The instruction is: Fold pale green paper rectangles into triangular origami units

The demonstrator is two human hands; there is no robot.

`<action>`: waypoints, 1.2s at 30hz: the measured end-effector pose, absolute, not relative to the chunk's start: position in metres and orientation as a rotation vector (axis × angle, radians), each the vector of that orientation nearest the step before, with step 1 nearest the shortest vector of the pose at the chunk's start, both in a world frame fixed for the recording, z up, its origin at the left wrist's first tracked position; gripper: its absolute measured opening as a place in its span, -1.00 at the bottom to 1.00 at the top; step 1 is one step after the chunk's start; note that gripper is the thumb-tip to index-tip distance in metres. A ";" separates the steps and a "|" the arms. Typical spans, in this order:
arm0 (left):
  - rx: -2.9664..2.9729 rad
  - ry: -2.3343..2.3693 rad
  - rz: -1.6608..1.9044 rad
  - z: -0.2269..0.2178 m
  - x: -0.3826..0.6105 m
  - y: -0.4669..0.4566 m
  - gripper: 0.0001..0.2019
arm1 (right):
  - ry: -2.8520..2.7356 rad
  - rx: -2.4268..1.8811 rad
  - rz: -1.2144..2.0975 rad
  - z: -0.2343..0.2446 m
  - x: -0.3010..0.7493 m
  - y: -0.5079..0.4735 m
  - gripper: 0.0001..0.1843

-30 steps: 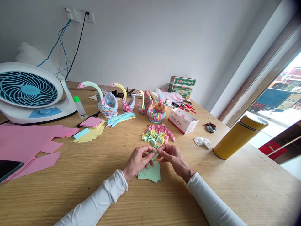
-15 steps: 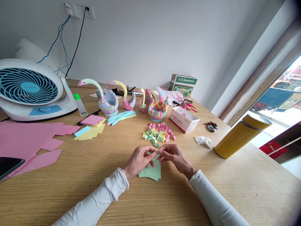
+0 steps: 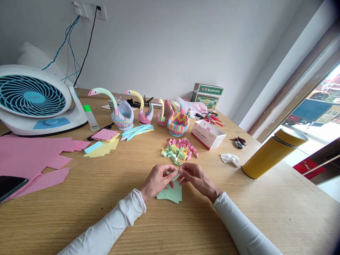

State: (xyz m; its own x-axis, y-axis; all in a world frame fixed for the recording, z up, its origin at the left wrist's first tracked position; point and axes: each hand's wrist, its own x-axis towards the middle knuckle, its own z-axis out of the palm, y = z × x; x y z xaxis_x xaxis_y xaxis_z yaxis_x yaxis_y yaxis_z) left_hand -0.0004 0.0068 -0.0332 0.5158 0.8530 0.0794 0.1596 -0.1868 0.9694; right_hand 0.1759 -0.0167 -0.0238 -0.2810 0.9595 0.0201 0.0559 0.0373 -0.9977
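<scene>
My left hand and my right hand meet fingertip to fingertip, pinching a small piece of green paper between them. Fingers cover most of that piece, so its folds are hard to see. Just below, on the table, lies a loose stack of light green paper slips. Beyond my fingers is a heap of folded paper triangles in pink, yellow and green. Behind the heap stand a woven-looking paper basket and several paper swans.
A sticky note box, crumpled tissue, keys and a yellow thermos are to the right. On the left are a fan, pink paper sheets, a phone, a glue bottle and coloured paper strips.
Both hands stay in nearly the same place, still pinching the green paper. My right-hand fingers have shifted very slightly; the things on the table have not moved.
</scene>
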 end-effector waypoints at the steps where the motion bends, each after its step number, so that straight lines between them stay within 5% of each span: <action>1: 1.660 0.869 0.792 -0.033 0.000 0.007 -0.70 | -1.480 -1.081 1.357 -0.024 0.175 -0.017 -0.60; 36: 1.661 0.915 0.876 -0.028 0.001 0.004 -0.74 | -1.694 -1.237 0.961 -0.032 0.171 -0.019 -0.73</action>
State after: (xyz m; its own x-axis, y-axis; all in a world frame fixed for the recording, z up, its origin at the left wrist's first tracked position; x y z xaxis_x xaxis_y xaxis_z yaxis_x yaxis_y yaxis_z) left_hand 0.0011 0.0044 -0.0283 0.4502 0.8851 0.1182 0.1566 -0.2086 0.9654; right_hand 0.1714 -0.0193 -0.0317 -0.1910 0.9667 0.1703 0.3495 0.2291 -0.9085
